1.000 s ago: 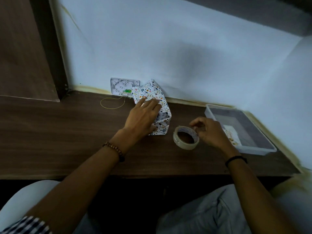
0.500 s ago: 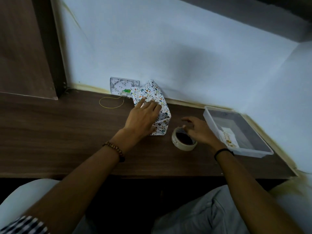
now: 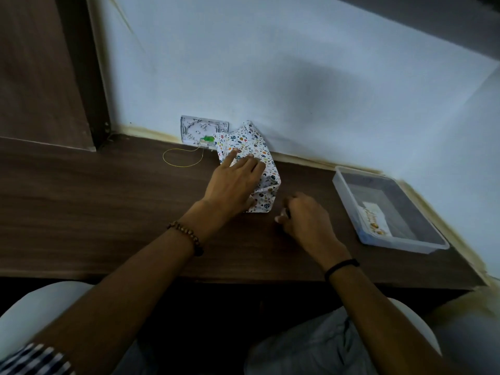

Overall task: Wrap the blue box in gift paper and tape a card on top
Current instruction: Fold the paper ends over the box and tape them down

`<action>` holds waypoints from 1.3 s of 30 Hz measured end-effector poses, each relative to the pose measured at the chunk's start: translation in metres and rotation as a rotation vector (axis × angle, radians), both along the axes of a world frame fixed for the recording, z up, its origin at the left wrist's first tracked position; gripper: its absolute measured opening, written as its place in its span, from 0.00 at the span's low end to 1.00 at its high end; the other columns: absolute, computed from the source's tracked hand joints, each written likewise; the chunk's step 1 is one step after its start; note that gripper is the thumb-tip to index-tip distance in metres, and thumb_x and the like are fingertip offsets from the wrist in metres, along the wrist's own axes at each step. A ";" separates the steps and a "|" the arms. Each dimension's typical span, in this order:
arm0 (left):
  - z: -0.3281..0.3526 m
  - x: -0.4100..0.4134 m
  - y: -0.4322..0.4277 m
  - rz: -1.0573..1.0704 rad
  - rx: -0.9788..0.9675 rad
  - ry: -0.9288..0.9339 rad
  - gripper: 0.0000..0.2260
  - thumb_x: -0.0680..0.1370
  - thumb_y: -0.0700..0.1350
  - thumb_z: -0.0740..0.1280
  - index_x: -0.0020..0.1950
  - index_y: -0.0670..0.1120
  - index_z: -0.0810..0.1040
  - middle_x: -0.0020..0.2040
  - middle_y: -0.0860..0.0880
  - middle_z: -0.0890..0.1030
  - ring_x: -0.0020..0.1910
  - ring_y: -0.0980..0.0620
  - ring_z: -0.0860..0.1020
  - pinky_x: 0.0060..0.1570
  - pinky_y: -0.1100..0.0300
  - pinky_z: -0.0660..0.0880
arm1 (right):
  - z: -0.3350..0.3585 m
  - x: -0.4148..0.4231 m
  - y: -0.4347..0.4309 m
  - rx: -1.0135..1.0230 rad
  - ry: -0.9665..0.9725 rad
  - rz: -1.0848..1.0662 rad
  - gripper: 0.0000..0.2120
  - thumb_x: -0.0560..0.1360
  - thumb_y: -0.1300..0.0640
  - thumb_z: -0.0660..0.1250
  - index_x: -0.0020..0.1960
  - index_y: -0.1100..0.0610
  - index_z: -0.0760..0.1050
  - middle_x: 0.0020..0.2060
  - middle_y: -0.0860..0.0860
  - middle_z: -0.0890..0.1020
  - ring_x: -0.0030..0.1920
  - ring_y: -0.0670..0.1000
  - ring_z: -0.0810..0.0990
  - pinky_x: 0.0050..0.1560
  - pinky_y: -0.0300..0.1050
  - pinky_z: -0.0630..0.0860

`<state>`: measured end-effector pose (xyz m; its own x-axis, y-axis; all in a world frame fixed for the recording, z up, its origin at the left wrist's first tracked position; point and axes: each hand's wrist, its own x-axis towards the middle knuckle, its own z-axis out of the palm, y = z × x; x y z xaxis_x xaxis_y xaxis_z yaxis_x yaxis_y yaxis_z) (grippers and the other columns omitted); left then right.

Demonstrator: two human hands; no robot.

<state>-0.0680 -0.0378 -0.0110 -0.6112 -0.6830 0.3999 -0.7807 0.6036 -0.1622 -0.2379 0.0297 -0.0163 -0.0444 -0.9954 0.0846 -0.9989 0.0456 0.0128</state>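
The box [image 3: 261, 154] is covered in white gift paper with small coloured prints and lies on the dark wooden desk near the wall. The paper's near end is loosely folded. My left hand [image 3: 234, 182] lies flat on the box and presses the paper down, fingers pointing towards the wall. Just right of the box's near end, my right hand [image 3: 307, 221] is curled knuckles up over the tape roll. Only a pale sliver of the roll shows at my fingertips. A white card [image 3: 374, 219] lies inside the clear tray.
The clear plastic tray [image 3: 349, 194] stands at the desk's right end by the wall corner. A white wall socket plate [image 3: 203, 131] with a thin yellow wire loop [image 3: 181, 158] is behind and left of the box. The desk's front edge [image 3: 243, 280] is close to my lap.
My right hand has moved left and closed down over the tape roll, which was in plain sight before. My left hand has stayed pressed on the wrapped box.
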 end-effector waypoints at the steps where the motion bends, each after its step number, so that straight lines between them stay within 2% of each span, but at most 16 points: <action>1: 0.000 0.001 0.000 0.000 0.001 -0.001 0.35 0.75 0.56 0.69 0.75 0.43 0.59 0.74 0.45 0.64 0.76 0.48 0.60 0.76 0.48 0.46 | -0.002 0.003 0.003 -0.027 0.017 0.001 0.11 0.78 0.48 0.68 0.54 0.55 0.77 0.53 0.52 0.76 0.51 0.50 0.76 0.51 0.48 0.78; 5: 0.000 0.001 0.000 -0.008 0.000 0.000 0.35 0.74 0.56 0.70 0.75 0.44 0.60 0.73 0.45 0.66 0.75 0.48 0.62 0.77 0.46 0.48 | -0.007 0.010 0.016 -0.143 0.103 0.022 0.09 0.80 0.53 0.64 0.55 0.55 0.79 0.53 0.52 0.78 0.53 0.51 0.77 0.51 0.46 0.77; 8: 0.000 0.000 -0.001 -0.006 0.007 -0.004 0.35 0.74 0.56 0.70 0.75 0.44 0.59 0.74 0.45 0.65 0.75 0.48 0.62 0.77 0.46 0.49 | -0.009 0.014 0.020 -0.169 0.142 0.038 0.07 0.79 0.57 0.66 0.54 0.56 0.79 0.53 0.53 0.79 0.55 0.52 0.76 0.50 0.45 0.76; 10: 0.000 0.001 -0.001 -0.008 0.011 0.000 0.35 0.74 0.56 0.70 0.75 0.44 0.60 0.74 0.46 0.66 0.75 0.48 0.62 0.77 0.46 0.49 | -0.010 0.019 0.021 -0.156 0.204 0.036 0.05 0.72 0.60 0.73 0.47 0.59 0.81 0.47 0.55 0.81 0.50 0.54 0.78 0.42 0.47 0.77; 12: -0.001 0.001 -0.001 -0.010 0.005 0.001 0.35 0.74 0.56 0.70 0.75 0.44 0.60 0.74 0.46 0.65 0.75 0.48 0.62 0.77 0.46 0.48 | -0.011 0.021 0.021 -0.148 0.221 0.055 0.10 0.61 0.65 0.80 0.39 0.63 0.81 0.39 0.58 0.81 0.43 0.58 0.79 0.32 0.49 0.77; 13: -0.001 0.001 -0.001 -0.010 0.004 -0.001 0.35 0.74 0.56 0.70 0.75 0.44 0.59 0.74 0.46 0.65 0.75 0.48 0.62 0.77 0.46 0.48 | -0.011 0.023 0.020 -0.154 0.237 0.067 0.12 0.60 0.66 0.80 0.41 0.65 0.81 0.40 0.59 0.80 0.44 0.59 0.80 0.32 0.50 0.78; 15: -0.001 0.001 -0.001 -0.010 0.002 -0.002 0.35 0.74 0.56 0.70 0.75 0.44 0.59 0.74 0.46 0.65 0.75 0.48 0.62 0.77 0.46 0.47 | -0.012 0.028 0.023 -0.113 0.280 0.087 0.14 0.71 0.65 0.73 0.55 0.67 0.78 0.52 0.61 0.79 0.57 0.60 0.77 0.44 0.52 0.80; 17: -0.001 0.001 -0.001 -0.011 -0.003 -0.005 0.35 0.74 0.56 0.70 0.75 0.44 0.60 0.74 0.46 0.66 0.75 0.48 0.62 0.77 0.47 0.47 | -0.015 0.029 0.023 -0.062 0.324 0.113 0.16 0.79 0.62 0.63 0.66 0.65 0.72 0.63 0.60 0.74 0.68 0.59 0.69 0.56 0.51 0.77; 20: -0.001 0.001 -0.002 -0.020 -0.009 0.008 0.34 0.74 0.56 0.70 0.74 0.44 0.61 0.73 0.46 0.67 0.74 0.48 0.64 0.76 0.47 0.48 | -0.017 0.032 0.025 -0.016 0.360 0.079 0.17 0.82 0.61 0.58 0.69 0.64 0.69 0.67 0.61 0.72 0.73 0.60 0.64 0.64 0.52 0.71; 23: -0.002 0.002 -0.002 -0.025 -0.004 0.019 0.34 0.73 0.55 0.71 0.73 0.44 0.62 0.72 0.46 0.68 0.73 0.48 0.65 0.76 0.47 0.49 | -0.017 0.036 0.028 -0.026 0.340 0.028 0.16 0.81 0.61 0.60 0.67 0.63 0.71 0.66 0.61 0.75 0.73 0.60 0.64 0.65 0.53 0.70; 26: -0.003 0.002 -0.003 -0.033 -0.001 0.040 0.33 0.73 0.55 0.72 0.72 0.45 0.63 0.71 0.47 0.69 0.72 0.48 0.67 0.76 0.48 0.49 | -0.017 0.034 0.032 -0.077 0.256 0.006 0.16 0.79 0.60 0.65 0.65 0.63 0.73 0.64 0.60 0.78 0.72 0.58 0.67 0.64 0.52 0.72; 33: -0.006 0.003 -0.006 -0.058 0.009 0.094 0.33 0.71 0.55 0.74 0.71 0.46 0.66 0.68 0.48 0.71 0.69 0.48 0.71 0.75 0.46 0.52 | -0.014 0.026 0.029 -0.159 0.038 -0.033 0.09 0.79 0.55 0.66 0.58 0.56 0.77 0.56 0.53 0.80 0.65 0.53 0.73 0.57 0.48 0.74; 36: -0.007 0.004 -0.008 -0.060 0.011 0.106 0.32 0.71 0.54 0.74 0.70 0.46 0.66 0.68 0.49 0.72 0.68 0.49 0.71 0.75 0.46 0.52 | -0.016 0.019 0.023 -0.200 -0.218 -0.070 0.05 0.78 0.52 0.68 0.52 0.51 0.79 0.51 0.48 0.81 0.55 0.46 0.77 0.51 0.41 0.73; 38: -0.008 0.004 -0.009 -0.063 0.015 0.107 0.33 0.70 0.55 0.75 0.70 0.47 0.66 0.67 0.49 0.72 0.67 0.49 0.72 0.74 0.46 0.53 | -0.014 0.015 0.020 -0.231 -0.488 -0.106 0.03 0.77 0.50 0.69 0.50 0.49 0.79 0.47 0.43 0.81 0.46 0.39 0.78 0.46 0.36 0.72; 39: -0.009 0.005 -0.010 -0.065 0.012 0.107 0.33 0.70 0.55 0.75 0.70 0.47 0.66 0.67 0.49 0.73 0.66 0.48 0.73 0.74 0.46 0.53 | -0.012 0.015 0.018 -0.231 -0.641 -0.130 0.04 0.77 0.48 0.70 0.50 0.48 0.80 0.45 0.41 0.82 0.45 0.39 0.79 0.46 0.36 0.73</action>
